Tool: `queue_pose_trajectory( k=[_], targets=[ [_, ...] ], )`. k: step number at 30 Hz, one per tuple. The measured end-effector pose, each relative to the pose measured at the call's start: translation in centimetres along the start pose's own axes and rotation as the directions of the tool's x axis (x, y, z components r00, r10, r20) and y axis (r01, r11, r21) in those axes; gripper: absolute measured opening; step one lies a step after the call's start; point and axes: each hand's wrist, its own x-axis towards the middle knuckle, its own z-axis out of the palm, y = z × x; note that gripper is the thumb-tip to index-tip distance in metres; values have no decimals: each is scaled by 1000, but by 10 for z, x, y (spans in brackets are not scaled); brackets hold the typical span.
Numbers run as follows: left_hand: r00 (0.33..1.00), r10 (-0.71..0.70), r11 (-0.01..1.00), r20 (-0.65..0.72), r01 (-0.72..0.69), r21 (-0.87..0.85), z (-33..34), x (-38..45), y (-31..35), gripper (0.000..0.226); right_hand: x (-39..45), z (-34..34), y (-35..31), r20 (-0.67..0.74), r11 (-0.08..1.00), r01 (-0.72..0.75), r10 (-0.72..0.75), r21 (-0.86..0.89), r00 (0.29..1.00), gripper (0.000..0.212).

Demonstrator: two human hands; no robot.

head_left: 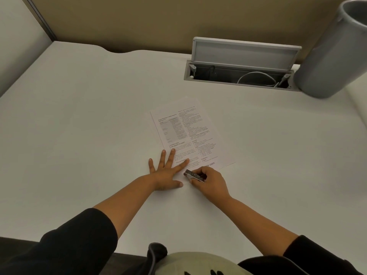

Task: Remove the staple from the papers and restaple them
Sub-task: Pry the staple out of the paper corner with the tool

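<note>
There are two hands: the left hand (165, 175) and the right hand (211, 182). There is one set of printed papers (190, 133) on one white desk (89, 116), and how many sheets it has cannot be told. There is one small metal stapler (193, 175), one grey cylinder (333, 56), one open cable box (240, 70) and two black sleeves (79, 243).

A white desk (79, 116) seen from above, with printed papers (190, 133) lying near the centre, tilted slightly. At about six o'clock of the papers, the left hand (166, 173) presses flat with fingers spread on their near corner, while the right hand (210, 182) just beside it grips a small metal stapler (193, 175). At two o'clock, an open cable hatch (240, 64) sits beside a grey cylinder (333, 54).
</note>
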Motion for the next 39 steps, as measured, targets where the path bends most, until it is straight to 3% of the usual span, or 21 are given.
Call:
queue_pose_trajectory(
  k=[11,19,24,32,36,39],
  targets=[
    [1000,5,1000,-13,-5,14,-2,0,1,83,-1,3,0,35,903,223,-226,-366,973,13],
    [1000,6,1000,7,-6,5,2,2,0,84,3,7,-6,-6,994,70,-71,-85,997,11],
    [1000,19,1000,-5,-19,6,-2,2,-3,84,3,-9,6,26,984,63,-60,-166,998,8],
    [1000,17,1000,-15,-17,15,0,1,-2,83,1,-3,3,80,910,238,-224,-339,971,15],
    [1000,9,1000,-14,-9,14,1,0,-3,82,1,1,1,81,919,236,-222,-315,972,14],
    [1000,5,1000,-6,-5,0,2,-1,-4,84,2,4,-2,41,967,136,-130,-215,991,12]
  ],
)
